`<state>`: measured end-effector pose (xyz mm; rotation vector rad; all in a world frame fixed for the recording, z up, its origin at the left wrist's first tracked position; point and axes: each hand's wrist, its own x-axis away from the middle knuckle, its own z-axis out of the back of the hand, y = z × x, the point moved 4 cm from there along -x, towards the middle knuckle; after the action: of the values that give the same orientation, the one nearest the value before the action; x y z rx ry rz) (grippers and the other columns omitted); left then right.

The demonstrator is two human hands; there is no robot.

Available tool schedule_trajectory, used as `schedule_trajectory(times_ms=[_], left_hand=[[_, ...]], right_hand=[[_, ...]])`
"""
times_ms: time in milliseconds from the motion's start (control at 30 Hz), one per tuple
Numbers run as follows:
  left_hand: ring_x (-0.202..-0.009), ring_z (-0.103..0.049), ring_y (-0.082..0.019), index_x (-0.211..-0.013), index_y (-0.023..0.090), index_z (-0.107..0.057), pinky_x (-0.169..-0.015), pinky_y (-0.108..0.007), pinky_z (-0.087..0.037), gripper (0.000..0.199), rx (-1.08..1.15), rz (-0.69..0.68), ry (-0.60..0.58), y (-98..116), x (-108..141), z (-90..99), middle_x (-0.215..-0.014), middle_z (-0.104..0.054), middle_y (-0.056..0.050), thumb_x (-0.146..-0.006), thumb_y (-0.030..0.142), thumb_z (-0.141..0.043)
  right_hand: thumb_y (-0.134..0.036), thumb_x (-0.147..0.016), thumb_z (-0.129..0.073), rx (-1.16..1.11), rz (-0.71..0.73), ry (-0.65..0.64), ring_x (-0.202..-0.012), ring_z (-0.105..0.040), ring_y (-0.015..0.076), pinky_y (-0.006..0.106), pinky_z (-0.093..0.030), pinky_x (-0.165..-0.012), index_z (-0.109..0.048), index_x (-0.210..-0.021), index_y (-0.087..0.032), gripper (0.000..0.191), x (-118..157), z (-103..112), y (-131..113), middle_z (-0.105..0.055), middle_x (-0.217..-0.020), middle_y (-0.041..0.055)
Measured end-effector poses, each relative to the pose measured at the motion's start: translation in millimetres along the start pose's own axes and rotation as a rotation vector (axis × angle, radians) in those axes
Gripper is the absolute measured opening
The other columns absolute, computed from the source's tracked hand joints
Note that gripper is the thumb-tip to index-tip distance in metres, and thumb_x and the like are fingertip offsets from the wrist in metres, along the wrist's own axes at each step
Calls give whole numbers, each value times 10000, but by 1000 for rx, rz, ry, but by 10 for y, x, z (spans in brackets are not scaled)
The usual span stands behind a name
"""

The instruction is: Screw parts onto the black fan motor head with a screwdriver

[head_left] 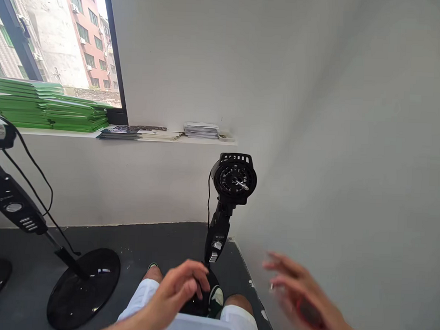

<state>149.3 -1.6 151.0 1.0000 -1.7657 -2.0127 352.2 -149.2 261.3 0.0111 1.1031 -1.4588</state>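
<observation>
Pale walls [210, 52], dark, possibly painted floor [139, 244], bright window [65, 41] upper left.

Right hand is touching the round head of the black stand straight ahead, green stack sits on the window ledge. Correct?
Not quite: the right hand isn't touching the round head of the black stand; the head camera view shows it apart, lower and to the right. The green stack does sit on the window ledge.
</observation>
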Motion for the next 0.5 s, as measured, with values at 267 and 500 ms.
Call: schedule_trajectory(times_ms=[267, 500], left_hand=[[-1158, -650, -216, -1295, 252, -533, -998, -375, -515, 381, 76, -497, 354, 1067, -1778, 509, -1211, -703, -96, -998, 489, -547], [-1380, -499, -248, -1360, 230, -517, -1201, -429, -358, 408, -256, -573, -8, 1129, -2618, 349, -1436, -574, -112, -991, 400, -549]], right_hand=[[-389, -898, -665, 107, 194, 136, -1286, -601, 239, 391, -546, -998, -693, -865, -275, 122, -1922, 107, -243, -609, -1375, 39], [-397, -923, -607, 366, 233, -8, -1328, -563, 277, 500, -483, -1094, -702, -916, -278, 152, -2206, -145, 12, -551, -1454, 45]])
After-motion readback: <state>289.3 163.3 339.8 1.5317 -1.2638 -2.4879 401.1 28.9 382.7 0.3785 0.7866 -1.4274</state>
